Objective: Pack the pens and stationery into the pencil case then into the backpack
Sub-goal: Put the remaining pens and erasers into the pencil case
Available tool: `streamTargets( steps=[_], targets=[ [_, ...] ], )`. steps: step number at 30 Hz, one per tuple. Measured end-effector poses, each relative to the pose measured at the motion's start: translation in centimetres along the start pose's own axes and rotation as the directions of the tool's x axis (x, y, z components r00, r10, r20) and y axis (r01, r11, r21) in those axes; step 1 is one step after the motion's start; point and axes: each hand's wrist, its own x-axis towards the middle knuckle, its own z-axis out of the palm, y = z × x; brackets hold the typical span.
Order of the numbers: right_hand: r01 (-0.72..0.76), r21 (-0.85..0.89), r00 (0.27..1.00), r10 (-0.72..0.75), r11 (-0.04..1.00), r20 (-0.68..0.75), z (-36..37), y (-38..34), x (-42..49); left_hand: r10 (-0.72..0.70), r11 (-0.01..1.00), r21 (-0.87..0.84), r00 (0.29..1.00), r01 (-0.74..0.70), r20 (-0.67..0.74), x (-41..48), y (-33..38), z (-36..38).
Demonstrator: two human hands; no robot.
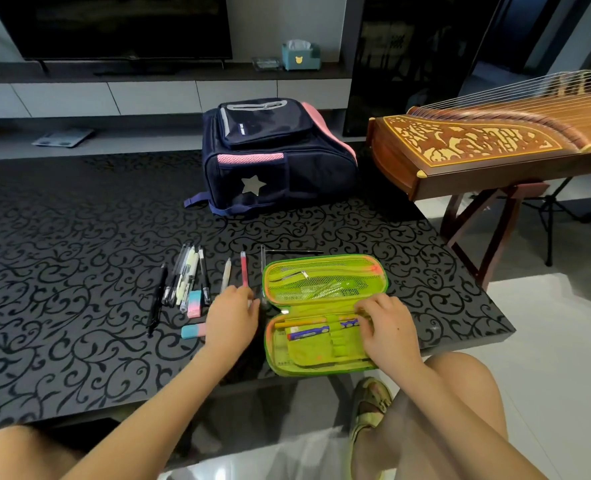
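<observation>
Your left hand (233, 315), fingers relaxed, reaches the red pen (244, 271) at its near end. Your right hand (387, 323) curls over pens (307, 333) inside the open pencil case (277, 355) at the table's (79, 237) near edge, grip unclear.

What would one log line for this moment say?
stage: packing; left hand: beside red pen; right hand: on items in open pencil case; backpack: behind; pens: loose on table
</observation>
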Motion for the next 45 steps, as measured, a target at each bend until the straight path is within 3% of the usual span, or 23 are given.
streamTargets(
  steps=[4,14,17,20,22,24,36,45],
  targets=[
    [0.029,0.02,0.999,-0.028,0.999,-0.027,0.3,-1.2,0.9,-0.166,0.977,0.155,0.979,0.147,0.118,2.1,-1.1,0.0],
    [0.02,0.019,1.0,-0.02,1.0,-0.006,0.8,-1.3,0.5,-0.25,0.961,0.198,0.917,0.195,0.31,5.5,-0.1,-1.4],
    [0.004,0.022,1.0,-0.004,1.0,-0.004,0.4,-0.5,0.2,-0.182,0.98,0.13,0.947,0.152,0.265,4.7,-0.5,-3.4],
    [-0.013,0.021,1.0,0.013,1.0,-0.016,0.0,0.5,-0.6,0.081,0.997,-0.001,0.965,-0.083,0.248,1.9,-0.9,-5.4],
    [-0.027,0.015,1.0,0.027,1.0,-0.007,-0.1,1.2,-1.3,0.326,0.945,-0.081,0.905,-0.316,0.275,-0.6,-0.8,-5.9],
    [-0.035,0.0,0.999,0.035,0.999,0.011,-0.2,1.4,-1.9,0.414,0.91,-0.132,0.857,-0.392,0.309,-2.4,-0.6,-5.7],
    [-0.034,-0.033,0.999,0.034,0.999,0.003,-0.2,1.1,-2.6,0.345,0.936,-0.036,0.89,-0.351,0.299,-4.4,-1.1,-5.3],
    [-0.038,-0.035,0.999,0.038,0.999,0.004,-0.3,0.8,-2.4,0.406,0.908,-0.05,0.846,-0.415,0.347,-3.3,1.4,-3.6]
  ],
)
